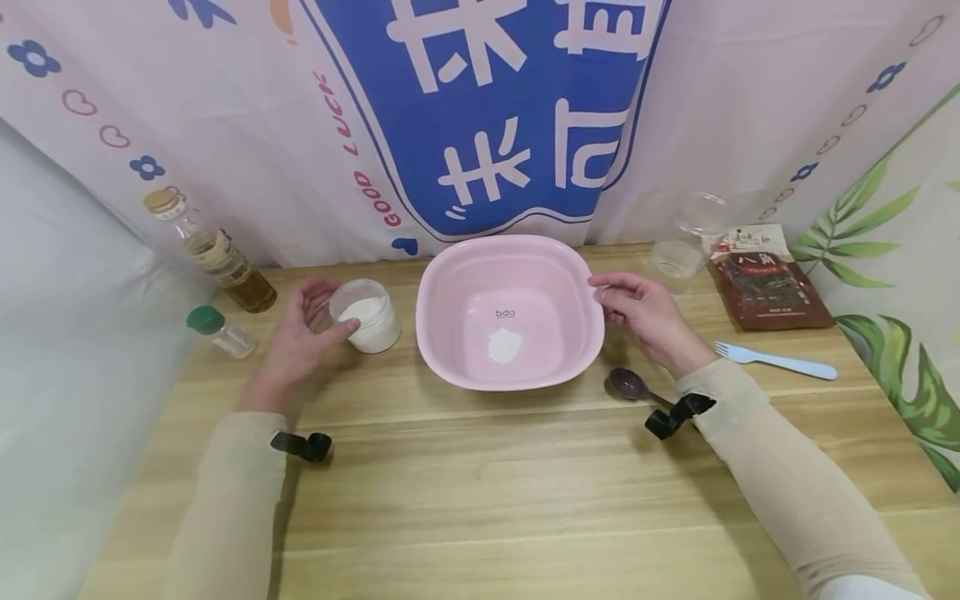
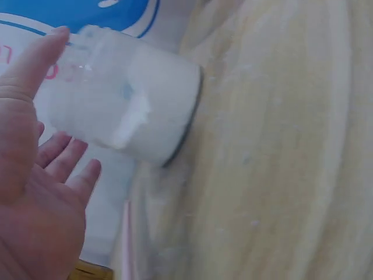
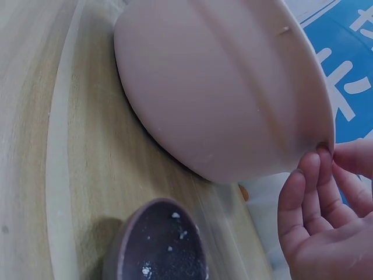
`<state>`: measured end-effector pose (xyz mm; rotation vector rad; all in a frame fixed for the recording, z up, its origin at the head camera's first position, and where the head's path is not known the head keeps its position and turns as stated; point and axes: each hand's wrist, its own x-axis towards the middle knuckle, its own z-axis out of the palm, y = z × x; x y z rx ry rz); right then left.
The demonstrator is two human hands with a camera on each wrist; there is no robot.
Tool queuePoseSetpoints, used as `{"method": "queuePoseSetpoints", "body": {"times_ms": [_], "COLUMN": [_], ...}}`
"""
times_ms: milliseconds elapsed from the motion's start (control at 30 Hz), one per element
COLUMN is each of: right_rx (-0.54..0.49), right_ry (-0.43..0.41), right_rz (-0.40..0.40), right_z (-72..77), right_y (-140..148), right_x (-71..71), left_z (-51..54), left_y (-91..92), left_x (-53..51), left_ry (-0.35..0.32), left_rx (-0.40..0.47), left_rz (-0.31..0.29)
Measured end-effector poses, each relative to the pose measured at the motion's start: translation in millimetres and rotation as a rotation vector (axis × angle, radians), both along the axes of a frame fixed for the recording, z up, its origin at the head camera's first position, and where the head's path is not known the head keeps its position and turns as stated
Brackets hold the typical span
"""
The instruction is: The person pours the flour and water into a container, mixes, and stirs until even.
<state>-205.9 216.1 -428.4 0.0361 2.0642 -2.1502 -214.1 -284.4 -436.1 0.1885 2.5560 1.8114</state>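
Observation:
A pink basin point(image 1: 435, 333) stands on the table with a small heap of white powder point(image 1: 505, 345) on its bottom. My right hand point(image 1: 647, 321) pinches the basin's right rim between thumb and fingers, seen closely in the right wrist view at the basin wall point(image 3: 210, 93). To the left of the basin is a clear, lidless jar point(image 1: 372, 321) of white powder. Beside that jar my left hand point(image 1: 296, 342) is spread, thumb near its front rim; the left wrist view shows the hand point(image 2: 41, 186) with relaxed fingers around the jar's point(image 2: 157, 99) open end, not closed on it.
A dark spoon point(image 1: 628, 383) with white specks lies below my right hand. Farther right are a blue fork point(image 1: 787, 362), a red-brown spice packet point(image 1: 772, 287) and a clear container point(image 1: 677, 262). An oil bottle point(image 1: 232, 267) and a green-capped shaker point(image 1: 225, 332) stand at the left.

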Motion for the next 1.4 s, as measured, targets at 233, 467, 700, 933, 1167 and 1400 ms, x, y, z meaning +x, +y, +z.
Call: {"method": "queuePoseSetpoints", "body": {"times_ms": [233,467,700,933,1167,1400], "right_rx": [0.003,0.013,-0.001,-0.002,-0.037,-0.047], "right_ry": [-0.006,-0.019,0.009,0.008,0.061,0.139], "right_rz": [0.002,0.004,-0.012,-0.009,0.001,-0.030], "right_z": [1.4,0.4,-1.5,-3.1,-1.9,-0.1], "right_y": [0.9,1.3,3.2,6.1,13.6,24.4], "right_x": [0.1,0.5,1.1,1.9,5.3,10.7], "left_z": [19.3,32.1,39.5,38.1,31.2,21.3], "left_y": [1.6,18.3,43.8,64.3,75.2,81.9], "left_x": [9.0,20.0,24.6,26.9,26.9,24.7], "left_ry": [0.125,0.257,0.245,0.155,0.063,0.080], "left_rx": [-0.029,-0.066,-0.130,-0.207,-0.240,-0.229], "left_rz": [0.000,-0.076,-0.178,-0.250,-0.277,-0.297]}}
